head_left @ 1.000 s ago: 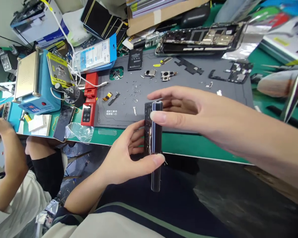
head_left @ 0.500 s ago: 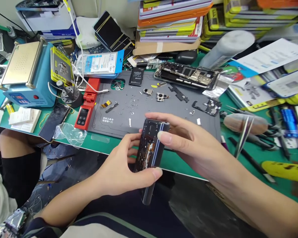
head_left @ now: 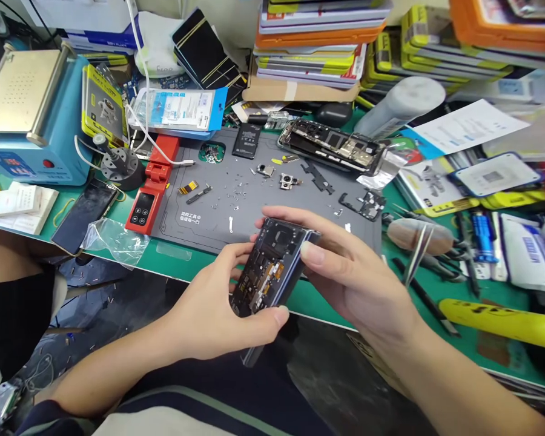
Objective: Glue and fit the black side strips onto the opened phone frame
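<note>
An opened phone (head_left: 266, 272), its dark inner parts and orange flex cables showing, is held tilted above the front edge of the bench. My left hand (head_left: 222, 297) grips its lower left part, thumb across the near side and fingers behind. My right hand (head_left: 345, 260) is closed around the upper right end, with the thumb on the long side edge. Beyond them, a grey work mat (head_left: 263, 212) bears loose screws, a camera module (head_left: 288, 180), a black battery (head_left: 247, 141) and a black bracket (head_left: 367, 204). Another opened phone body (head_left: 331, 145) lies at the mat's back.
At left stand a blue heating machine (head_left: 31, 151), a red device (head_left: 143, 209) and a dark phone (head_left: 85, 215). Tweezers (head_left: 420, 251) and a yellow-handled tool (head_left: 504, 321) lie at right. Stacked boxes (head_left: 318, 36) line the back. Another person's leg (head_left: 13, 315) shows at far left.
The phone has turned so that more of its inner face shows, its lower end swinging left. Both hands keep their hold. The camera view has shifted slightly to the right.
</note>
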Available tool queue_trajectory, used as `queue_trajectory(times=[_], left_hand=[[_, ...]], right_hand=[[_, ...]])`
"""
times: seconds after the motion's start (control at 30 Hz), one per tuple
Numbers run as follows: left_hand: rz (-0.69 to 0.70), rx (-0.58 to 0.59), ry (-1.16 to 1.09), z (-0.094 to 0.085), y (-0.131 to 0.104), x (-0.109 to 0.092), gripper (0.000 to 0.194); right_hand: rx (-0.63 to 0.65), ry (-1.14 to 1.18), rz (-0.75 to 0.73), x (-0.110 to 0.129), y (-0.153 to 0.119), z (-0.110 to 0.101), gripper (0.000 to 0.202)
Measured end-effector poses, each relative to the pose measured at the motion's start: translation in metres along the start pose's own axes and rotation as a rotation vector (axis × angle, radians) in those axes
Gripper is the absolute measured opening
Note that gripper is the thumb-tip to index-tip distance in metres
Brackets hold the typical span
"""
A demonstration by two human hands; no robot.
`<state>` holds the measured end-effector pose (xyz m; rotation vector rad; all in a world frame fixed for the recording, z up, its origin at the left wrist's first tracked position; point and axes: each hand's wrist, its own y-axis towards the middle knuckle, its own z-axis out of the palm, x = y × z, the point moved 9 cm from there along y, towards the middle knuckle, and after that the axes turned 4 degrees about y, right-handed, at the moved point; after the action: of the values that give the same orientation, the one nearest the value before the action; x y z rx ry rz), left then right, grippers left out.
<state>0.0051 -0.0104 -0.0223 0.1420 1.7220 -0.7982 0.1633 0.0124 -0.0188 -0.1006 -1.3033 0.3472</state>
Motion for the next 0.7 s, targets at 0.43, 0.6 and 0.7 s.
queue_trajectory(times=[0.43, 0.6, 0.7], left_hand=[[-0.027, -0.036, 0.093, 0.001, 0.005, -0.001, 0.085], [-0.026, -0.075, 0.054, 0.0, 0.01, -0.001, 0.076], [-0.018, -0.091, 0.021, 0.002, 0.013, 0.0, 0.075]], right_hand=[[-0.047, 0.193, -0.128, -0.002, 0.003, 0.002, 0.028], [-0.111, 0.141, -0.17, -0.003, -0.001, -0.003, 0.026], [-0.05, 0.04, -0.189, -0.003, -0.001, -0.003, 0.034]])
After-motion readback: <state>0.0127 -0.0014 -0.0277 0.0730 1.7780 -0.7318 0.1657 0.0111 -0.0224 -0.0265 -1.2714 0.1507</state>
